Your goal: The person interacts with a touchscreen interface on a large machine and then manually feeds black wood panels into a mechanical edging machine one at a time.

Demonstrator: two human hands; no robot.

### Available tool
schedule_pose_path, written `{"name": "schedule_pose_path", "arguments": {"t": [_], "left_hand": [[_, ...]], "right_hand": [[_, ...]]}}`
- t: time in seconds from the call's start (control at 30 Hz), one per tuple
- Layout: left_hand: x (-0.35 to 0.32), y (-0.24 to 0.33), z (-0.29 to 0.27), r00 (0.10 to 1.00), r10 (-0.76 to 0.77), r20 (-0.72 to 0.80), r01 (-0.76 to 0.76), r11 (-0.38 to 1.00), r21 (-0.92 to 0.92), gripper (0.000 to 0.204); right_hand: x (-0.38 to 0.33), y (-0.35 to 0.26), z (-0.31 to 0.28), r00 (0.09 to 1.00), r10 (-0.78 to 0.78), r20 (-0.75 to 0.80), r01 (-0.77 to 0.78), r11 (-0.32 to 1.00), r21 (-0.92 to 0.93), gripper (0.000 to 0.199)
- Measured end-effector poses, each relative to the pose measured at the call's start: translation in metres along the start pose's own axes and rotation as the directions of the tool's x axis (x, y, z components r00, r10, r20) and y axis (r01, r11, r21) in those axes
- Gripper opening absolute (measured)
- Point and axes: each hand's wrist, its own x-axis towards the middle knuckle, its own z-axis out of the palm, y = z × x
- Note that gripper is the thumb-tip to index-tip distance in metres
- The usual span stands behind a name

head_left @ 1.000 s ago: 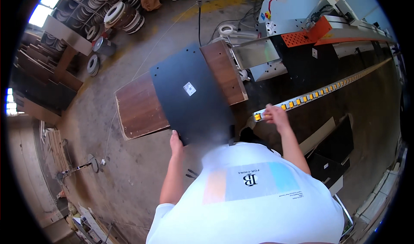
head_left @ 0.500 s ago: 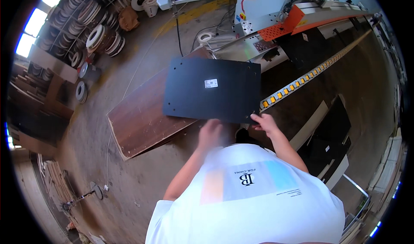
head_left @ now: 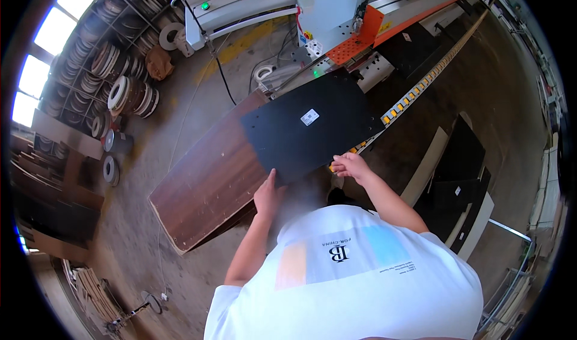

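Observation:
A dark rectangular panel (head_left: pixel 287 137) with small holes near its corners and a white label lies slantwise in front of me, over part of a long brown wood-grain board. At its near left corner is my left hand (head_left: pixel 267 197), one finger extended up along the edge and the others curled, closed on the panel. My right hand (head_left: pixel 353 166) grips the near edge farther right, its fingers bent at the rim. The panel's underside is hidden, and the area by its near edge is blurred.
The brown board (head_left: pixel 207 180) reaches out to the left. Beyond the panel stands a machine with an orange perforated guard (head_left: pixel 360 36). A rail with yellow rollers (head_left: pixel 415 93) runs to the far right. More dark panels (head_left: pixel 460 159) lie at right; rolls of edging (head_left: pixel 132 93) fill racks at left.
The dark panel has turned counterclockwise, its right end swinging away from me. My left hand has moved left to its near corner; my right hand has shifted slightly left along the near edge.

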Motion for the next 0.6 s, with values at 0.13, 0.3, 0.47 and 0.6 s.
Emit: {"name": "schedule_pose_path", "arguments": {"t": [0.13, 0.3, 0.47, 0.6], "left_hand": [[0.026, 0.022, 0.029, 1.0, -0.009, 0.021, 0.009, 1.0, -0.007, 0.075], [0.053, 0.058, 0.041, 0.996, -0.069, 0.048, 0.071, 0.997, -0.043, 0.074], [0.057, 0.069, 0.05, 0.988, -0.119, 0.094, 0.127, 0.988, -0.083, 0.069], [0.063, 0.063, 0.029, 0.995, -0.064, 0.081, 0.083, 0.963, -0.257, 0.053]], "right_hand": [[0.024, -0.014, -0.001, 0.976, 0.01, -0.216, 0.0, 0.999, 0.047, 0.043], [0.03, -0.01, 0.013, 0.98, -0.103, -0.168, 0.129, 0.98, 0.151, 0.06], [0.021, -0.014, 0.03, 0.973, -0.232, -0.019, 0.223, 0.908, 0.354, 0.07], [0.025, -0.012, 0.017, 0.962, -0.271, -0.024, 0.26, 0.891, 0.372, 0.069]]}}
